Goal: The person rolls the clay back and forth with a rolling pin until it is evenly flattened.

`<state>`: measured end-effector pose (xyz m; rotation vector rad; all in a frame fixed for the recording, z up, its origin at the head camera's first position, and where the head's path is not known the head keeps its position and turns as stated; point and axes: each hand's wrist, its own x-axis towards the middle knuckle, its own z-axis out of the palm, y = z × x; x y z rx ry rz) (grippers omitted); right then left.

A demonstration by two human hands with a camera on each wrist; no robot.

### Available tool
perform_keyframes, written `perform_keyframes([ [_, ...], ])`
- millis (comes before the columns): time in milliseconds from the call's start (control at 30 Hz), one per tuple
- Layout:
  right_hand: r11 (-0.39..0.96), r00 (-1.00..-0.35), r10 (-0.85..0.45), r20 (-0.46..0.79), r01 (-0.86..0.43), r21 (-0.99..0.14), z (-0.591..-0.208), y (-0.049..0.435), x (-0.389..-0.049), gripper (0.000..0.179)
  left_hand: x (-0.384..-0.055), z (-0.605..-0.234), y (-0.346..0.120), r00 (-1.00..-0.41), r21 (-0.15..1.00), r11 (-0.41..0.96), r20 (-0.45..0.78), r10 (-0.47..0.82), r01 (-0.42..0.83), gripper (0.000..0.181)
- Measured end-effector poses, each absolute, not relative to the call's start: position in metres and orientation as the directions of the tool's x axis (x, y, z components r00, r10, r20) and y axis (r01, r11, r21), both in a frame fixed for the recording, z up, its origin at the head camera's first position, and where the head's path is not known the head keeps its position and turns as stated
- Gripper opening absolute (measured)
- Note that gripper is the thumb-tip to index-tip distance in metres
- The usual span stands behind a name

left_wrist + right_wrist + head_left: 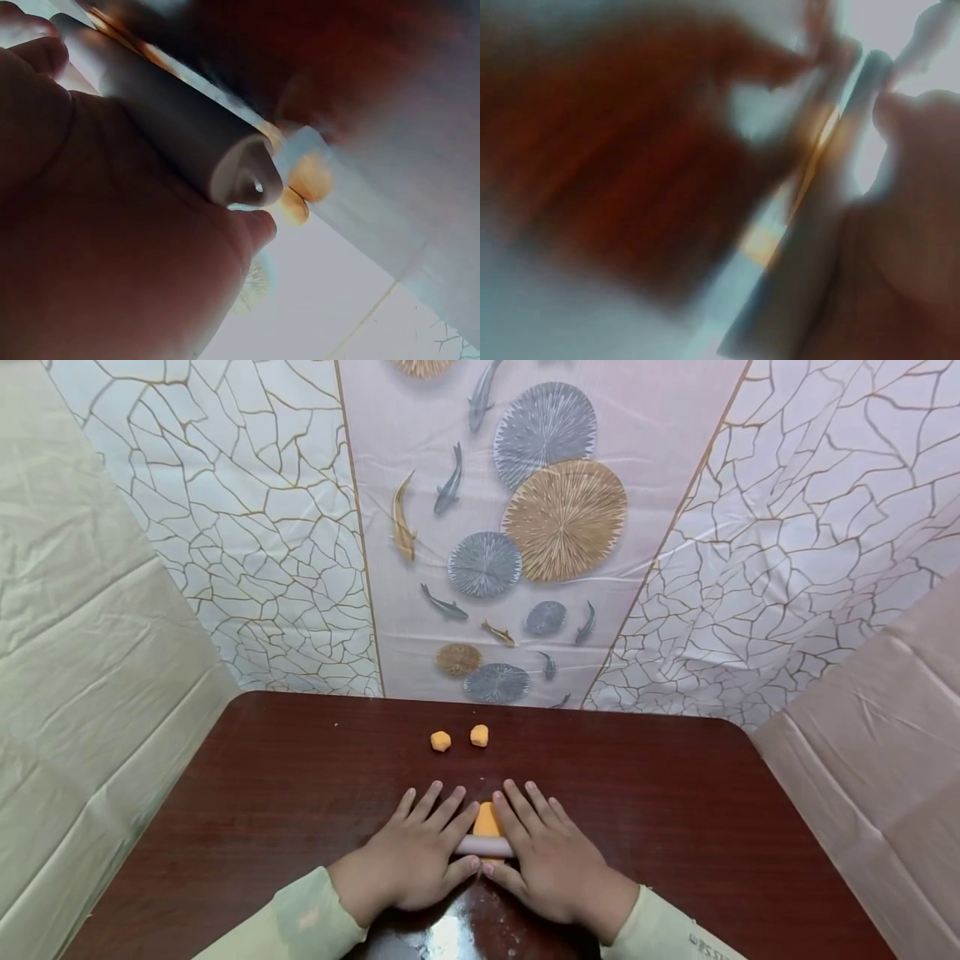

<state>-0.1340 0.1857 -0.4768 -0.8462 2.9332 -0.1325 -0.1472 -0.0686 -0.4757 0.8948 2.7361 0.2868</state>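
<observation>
A pale grey rolling pin (483, 846) lies crosswise over a flattened orange piece of modelling clay (487, 818) on the table. With fingers straight and spread, my left hand (420, 856) presses on the pin's left part. The right hand (553, 867) rests the same way on its right part. Both thumbs point inward on the near side, their tips close together. The left wrist view shows the pin (172, 120) under the palm, its round end with a small hole. In the blurred right wrist view, the pin (799, 262) runs along the right palm.
Two small orange clay lumps (441, 741) (479, 736) sit farther back on the dark reddish-brown table (300, 760). Behind the table hangs a patterned cloth (285, 527), with plain beige cloth (877, 735) at both sides.
</observation>
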Motion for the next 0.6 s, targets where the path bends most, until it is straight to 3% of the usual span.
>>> perform_keyframes([
  [600,0.858,-0.856,-0.508,-0.09,-0.495,-0.136,-0.479,0.188,-0.162,0.094,-0.17,-0.478,-0.065,-0.812,0.226,0.81,-0.111,0.574,0.541,0.074],
])
